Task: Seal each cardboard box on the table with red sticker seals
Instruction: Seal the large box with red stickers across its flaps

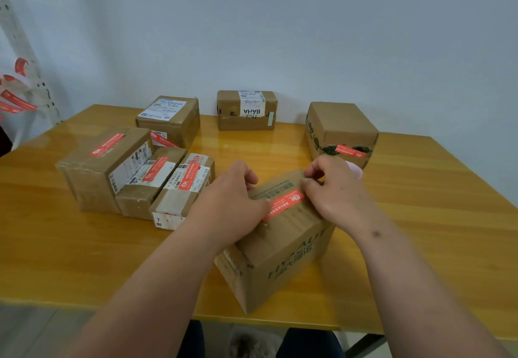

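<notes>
A cardboard box with green print (283,248) stands at the table's near edge. A red sticker seal (283,204) lies across its top seam. My left hand (232,203) rests on the box top and presses the seal's left end with its fingers. My right hand (333,189) presses the seal's right end with its thumb, its fingers curled above the box's far edge. Three sealed boxes (134,172) sit in a group at the left. Another box bearing a seal (340,133) stands at the back right.
A box with a white label (171,119) and one marked BAHA (246,109) stand by the wall. A strip of red seals (16,100) hangs at the far left. The yellow wooden table (434,203) ends just in front of my knees.
</notes>
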{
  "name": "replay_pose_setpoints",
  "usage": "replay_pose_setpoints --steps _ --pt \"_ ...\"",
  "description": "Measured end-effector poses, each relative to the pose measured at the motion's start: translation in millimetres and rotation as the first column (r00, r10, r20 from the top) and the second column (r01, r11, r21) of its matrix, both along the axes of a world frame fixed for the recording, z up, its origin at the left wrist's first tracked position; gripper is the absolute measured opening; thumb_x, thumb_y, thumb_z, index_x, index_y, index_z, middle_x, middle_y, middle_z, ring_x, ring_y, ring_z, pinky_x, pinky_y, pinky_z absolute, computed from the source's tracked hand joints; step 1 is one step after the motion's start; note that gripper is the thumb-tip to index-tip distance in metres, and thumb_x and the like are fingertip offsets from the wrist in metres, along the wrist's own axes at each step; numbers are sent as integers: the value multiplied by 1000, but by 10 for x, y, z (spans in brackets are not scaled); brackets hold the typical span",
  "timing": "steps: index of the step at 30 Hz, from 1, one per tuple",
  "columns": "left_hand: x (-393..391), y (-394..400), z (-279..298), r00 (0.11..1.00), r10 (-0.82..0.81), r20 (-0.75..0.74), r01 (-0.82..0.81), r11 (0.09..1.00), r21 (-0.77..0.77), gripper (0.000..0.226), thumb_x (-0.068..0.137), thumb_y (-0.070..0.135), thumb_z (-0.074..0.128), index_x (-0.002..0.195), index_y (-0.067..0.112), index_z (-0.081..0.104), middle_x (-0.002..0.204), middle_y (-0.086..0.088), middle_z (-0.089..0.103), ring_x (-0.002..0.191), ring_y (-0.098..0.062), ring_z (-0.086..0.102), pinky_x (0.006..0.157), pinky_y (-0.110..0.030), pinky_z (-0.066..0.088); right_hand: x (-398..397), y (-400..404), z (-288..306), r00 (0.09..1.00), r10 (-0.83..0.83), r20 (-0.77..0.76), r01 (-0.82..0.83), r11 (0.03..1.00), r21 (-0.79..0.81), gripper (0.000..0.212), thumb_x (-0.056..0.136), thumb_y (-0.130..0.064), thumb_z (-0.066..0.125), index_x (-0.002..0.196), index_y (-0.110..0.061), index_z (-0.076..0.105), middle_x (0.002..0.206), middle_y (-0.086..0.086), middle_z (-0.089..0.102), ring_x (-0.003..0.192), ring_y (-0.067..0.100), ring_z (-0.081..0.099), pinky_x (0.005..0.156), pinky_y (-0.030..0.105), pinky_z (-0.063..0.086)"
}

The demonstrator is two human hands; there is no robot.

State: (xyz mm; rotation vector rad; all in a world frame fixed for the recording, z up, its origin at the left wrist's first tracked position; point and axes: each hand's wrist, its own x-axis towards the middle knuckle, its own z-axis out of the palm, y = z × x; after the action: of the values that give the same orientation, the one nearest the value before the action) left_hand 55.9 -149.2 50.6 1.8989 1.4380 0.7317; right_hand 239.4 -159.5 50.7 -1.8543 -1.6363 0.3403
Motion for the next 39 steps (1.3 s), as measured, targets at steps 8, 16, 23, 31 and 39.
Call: replay_pose_setpoints --steps 8,16,23,31,39 --pt "-199 25 -16 954 -74 291 126 978 -164 35 83 3 68 104 29 56 105 7 60 95 -9 59 73 -26 49 118 -281 222 950 216 -225 -273 926 -263 55 78 -38 76 122 -41 45 109 -31 44 98 -12 49 72 8 40" --pt "-203 47 -56 967 18 253 -8 999 -40 17 91 20 64 99 31 54 103 13 61 90 -5 59 63 -17 44 36 -156 158 990 6 137 27 972 -234 96 68 -74 63 147 -33 27 144 -9 25 130 17 34 101 38 41" --pt "-171 214 -30 998 -52 46 53 999 -5 36 92 36 60 124 34 43 112 15 54 94 -5 57 74 -26 52 -221 80 5 987 46 -156 -80 971 -223 68 91 -57 49 148 -31 22 133 -5 52 107 15 59 90 33 51" --pt "-123 873 27 977 6 -214 10 997 70 48 95 45 50 139 33 34 137 6 51 115 -19 54 102 -44 43 -375 578 59 914 207 -348 -320 895 -309 113 67 -46 83 152 -36 10 144 -13 36 123 11 46 97 27 43" --pt "-326 1712 198 933 4 -360 25 997 76 47 98 44 43 142 30 34 132 8 52 109 -16 56 102 -47 42 -529 1475 -69 959 187 -216 -219 966 -136 67 91 -24 64 148 -28 28 142 -8 43 123 10 46 100 28 44"
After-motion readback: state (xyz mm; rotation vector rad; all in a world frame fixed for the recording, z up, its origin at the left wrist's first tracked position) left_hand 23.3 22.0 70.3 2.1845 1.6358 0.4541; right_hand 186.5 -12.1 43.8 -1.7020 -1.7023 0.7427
